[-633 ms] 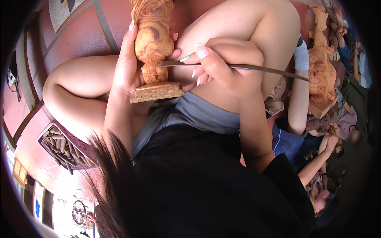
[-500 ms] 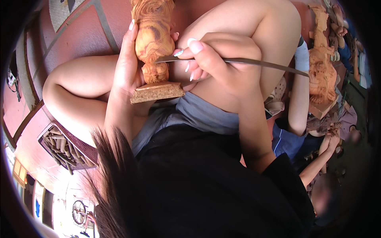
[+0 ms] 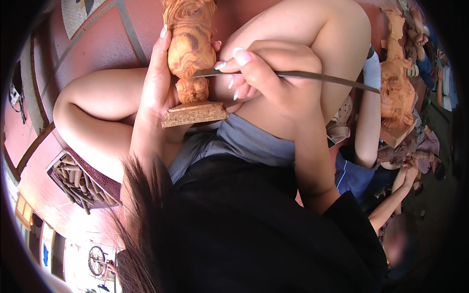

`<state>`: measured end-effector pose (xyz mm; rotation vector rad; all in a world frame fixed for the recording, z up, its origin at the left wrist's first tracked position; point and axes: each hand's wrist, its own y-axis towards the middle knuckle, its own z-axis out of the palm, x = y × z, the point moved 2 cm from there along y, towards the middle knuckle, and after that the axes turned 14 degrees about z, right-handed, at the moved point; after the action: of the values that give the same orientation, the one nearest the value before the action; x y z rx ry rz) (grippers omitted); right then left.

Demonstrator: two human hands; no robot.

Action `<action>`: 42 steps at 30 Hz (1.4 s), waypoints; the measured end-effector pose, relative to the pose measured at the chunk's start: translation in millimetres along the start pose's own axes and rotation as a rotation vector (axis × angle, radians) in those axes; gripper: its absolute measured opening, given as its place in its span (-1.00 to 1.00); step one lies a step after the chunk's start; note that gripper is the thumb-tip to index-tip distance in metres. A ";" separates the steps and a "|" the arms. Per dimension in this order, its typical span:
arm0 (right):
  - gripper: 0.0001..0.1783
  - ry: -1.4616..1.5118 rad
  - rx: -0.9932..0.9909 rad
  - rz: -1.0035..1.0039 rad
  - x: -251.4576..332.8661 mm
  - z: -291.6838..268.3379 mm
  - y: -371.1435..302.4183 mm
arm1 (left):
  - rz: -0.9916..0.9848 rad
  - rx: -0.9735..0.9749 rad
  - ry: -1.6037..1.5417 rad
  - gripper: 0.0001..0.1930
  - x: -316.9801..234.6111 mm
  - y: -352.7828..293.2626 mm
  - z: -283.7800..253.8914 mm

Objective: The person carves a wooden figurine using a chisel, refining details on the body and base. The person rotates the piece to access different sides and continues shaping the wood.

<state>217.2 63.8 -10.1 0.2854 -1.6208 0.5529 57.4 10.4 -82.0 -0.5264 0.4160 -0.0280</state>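
A carved wooden figure [image 3: 189, 51] with swirling orange-brown grain stands over my lap, its square base [image 3: 195, 115] toward me. My left hand [image 3: 157, 73] is wrapped round its left side and back, the thumb along the wood and fingertips showing at the right edge. In my right hand [image 3: 281, 71] a slim, dark, file-like tool [image 3: 327, 79] is pinched between thumb and fingers. The tool's narrow tip touches the groove between the large rounded part and the small knob above the base. The top of the carving is cut off by the frame's upper edge.
My bare legs [image 3: 102, 97] are bent on a red tiled floor [image 3: 97, 41]. A purple basket [image 3: 105, 184] of brown stick-like pieces sits at my left. To the right are a larger wood carving [image 3: 396, 88] and other people's arms [image 3: 398, 193]. A bicycle [image 3: 97, 261] stands at lower left.
The carving has shifted very slightly to the right with my left hand. My right hand and the tool stay almost in place, the tip still at the groove.
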 end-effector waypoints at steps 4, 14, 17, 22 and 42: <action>-0.71 -0.084 0.023 0.033 0.6 -5.4 -4.2 | -0.016 0.047 -0.002 -0.32 -2.1 0.4 -7.2; -0.69 0.021 -0.024 0.109 4.0 -1.9 -7.2 | -0.016 0.078 -0.056 -0.30 -1.1 1.0 -6.4; -0.71 -0.040 0.035 0.065 4.7 -2.3 -1.8 | -0.043 0.093 -0.023 -0.28 0.0 4.6 -11.1; -0.65 0.030 -0.029 0.121 5.6 -6.4 -9.1 | -0.029 0.051 -0.038 -0.24 3.0 3.8 -6.7; -0.62 0.034 -0.104 -0.057 -8.4 -4.1 -7.9 | 0.017 0.047 -0.051 -0.20 4.5 0.0 4.2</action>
<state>225.7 58.1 -16.8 0.2424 -1.5981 0.4267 63.1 11.9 -80.4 -0.4759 0.3690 -0.0080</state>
